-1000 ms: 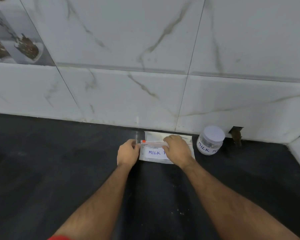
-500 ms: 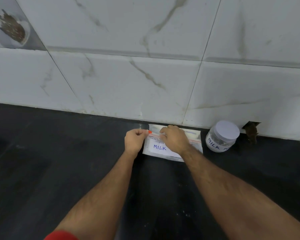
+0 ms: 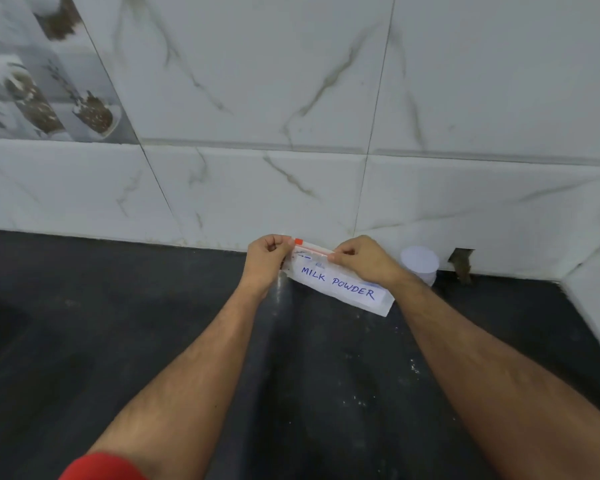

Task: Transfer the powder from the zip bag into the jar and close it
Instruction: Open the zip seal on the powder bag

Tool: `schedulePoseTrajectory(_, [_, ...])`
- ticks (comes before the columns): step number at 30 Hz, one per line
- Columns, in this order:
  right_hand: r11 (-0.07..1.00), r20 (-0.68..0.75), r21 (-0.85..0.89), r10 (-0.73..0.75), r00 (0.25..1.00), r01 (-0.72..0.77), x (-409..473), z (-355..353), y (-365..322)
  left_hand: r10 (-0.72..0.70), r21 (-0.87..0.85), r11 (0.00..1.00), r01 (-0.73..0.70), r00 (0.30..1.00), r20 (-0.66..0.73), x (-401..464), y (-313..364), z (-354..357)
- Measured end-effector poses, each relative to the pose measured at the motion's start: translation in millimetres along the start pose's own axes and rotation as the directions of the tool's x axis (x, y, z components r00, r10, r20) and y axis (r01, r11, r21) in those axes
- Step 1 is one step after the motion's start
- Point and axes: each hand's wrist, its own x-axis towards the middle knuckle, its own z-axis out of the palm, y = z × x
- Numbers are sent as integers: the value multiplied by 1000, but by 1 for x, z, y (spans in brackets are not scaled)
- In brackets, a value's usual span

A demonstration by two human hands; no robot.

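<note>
A clear zip bag (image 3: 340, 287) with a white label reading "MILK POWDER" is held up near the wall, tilted so its right end hangs lower. My left hand (image 3: 266, 259) pinches the bag's top left corner by the red zip strip. My right hand (image 3: 364, 259) pinches the zip strip a little further right. Behind my right wrist stands a small jar (image 3: 420, 263) with a white lid on; its lower part is hidden by my arm.
The black countertop (image 3: 153, 323) runs back to a white marble-tile wall (image 3: 291, 116). A side wall (image 3: 596, 289) closes the corner at right. A small dark hole in the wall (image 3: 461, 263) sits just right of the jar. White specks dot the counter.
Both hands have lifted the bag off the counter and tilted it, so the whole label now shows. My right hand has moved from on top of the bag to pinching its zip strip.
</note>
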Motion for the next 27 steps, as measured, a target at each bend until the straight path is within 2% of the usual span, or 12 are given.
schedulePoseTrajectory(5, [998, -95, -9, -70, 993, 70, -50, -30, -30, 64, -45, 997, -61, 996, 62, -37, 40, 7])
schedulePoseTrajectory(10, [999, -76, -35, -40, 996, 37, -101, -57, -54, 95, -122, 989, -78, 986, 140, -85, 64, 12])
schedulePoseTrajectory(20, [969, 91, -158, 206, 974, -190, -147, -45, -18, -158, -147, 971, 190, 966, 206, -141, 7, 32])
schedulePoseTrajectory(24, [973, 107, -127, 205, 973, -191, -149, -35, -6, -202, -129, 966, 226, 963, 178, -150, -2, 37])
schedulePoseTrajectory(27, [984, 131, -116, 148, 980, -133, -145, -31, -11, -179, -117, 973, 202, 968, 176, -150, 2, 38])
